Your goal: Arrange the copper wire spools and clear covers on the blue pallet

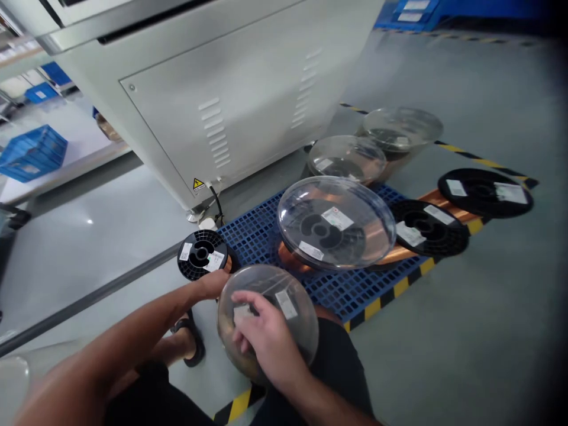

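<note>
From my remote view, a smooth grey metal cabinet (239, 100) towers over the blue gridded pallet (341, 296). On it, a broad, glossy clear disc (337, 222) tops coppery windings. Nearer, by my knees, sits a round clear-faced spool (297, 325). My right hand's (264, 334) fingers curl loosely, parted, over its face; my left hand's (217, 284) fingers, at its rim, I can't read.

1. Beneath the right grip (262, 332): first spool (268, 281);
2. ahead-left of that grip: second spool (195, 255);
3. ahead-right: third spool (341, 204), on the pallet (252, 231);
4. farther right: two more spools (437, 238);
5. far ahead, behind the pallet: cabinet (261, 89).
</note>
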{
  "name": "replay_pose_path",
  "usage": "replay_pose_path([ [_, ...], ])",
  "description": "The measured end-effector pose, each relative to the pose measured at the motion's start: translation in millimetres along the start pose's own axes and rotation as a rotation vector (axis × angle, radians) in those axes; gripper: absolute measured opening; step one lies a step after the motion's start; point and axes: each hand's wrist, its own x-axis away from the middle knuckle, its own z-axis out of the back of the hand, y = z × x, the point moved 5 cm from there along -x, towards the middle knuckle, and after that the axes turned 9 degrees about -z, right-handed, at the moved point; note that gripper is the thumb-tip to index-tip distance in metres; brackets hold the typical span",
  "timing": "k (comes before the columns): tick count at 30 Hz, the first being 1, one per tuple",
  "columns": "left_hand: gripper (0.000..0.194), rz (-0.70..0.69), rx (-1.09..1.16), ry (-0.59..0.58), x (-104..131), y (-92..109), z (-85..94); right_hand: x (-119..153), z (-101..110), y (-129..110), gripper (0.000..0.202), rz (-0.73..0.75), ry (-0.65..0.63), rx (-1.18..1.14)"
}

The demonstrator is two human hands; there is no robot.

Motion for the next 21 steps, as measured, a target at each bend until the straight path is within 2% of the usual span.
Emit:
replay_pose_path([
  [4, 0.023, -0.007, -0.097, 0.042, -7, 1, -3.4, -4, 18, 49, 0.051, -0.149, 0.062, 0.132],
  [6, 0.024, -0.014, -0.138, 0.053, -10, -1, -3.4, -4, 17, 59, 0.053, -0.159, 0.056, 0.112],
  [11, 0.028, -0.042, -0.250, 0.079, -23, -15, -0.7, -23, 2, 40, 0.061, -0.215, -0.011, -0.011],
  [15, 0.039, -0.075, -0.286, 0.115, -32, -24, 6.7, -31, 4, 28, 0.065, -0.240, 0.044, -0.186],
  [19, 0.041, -0.020, -0.230, 0.192, -48, -28, 31.3, -22, 3, 34, 0.063, -0.359, -0.017, -0.336],
  [21, 0.035, 0.007, -0.161, 0.215, -61, -29, 47.4, -20, 6, 30, 0.056, -0.353, -0.042, -0.331],
])
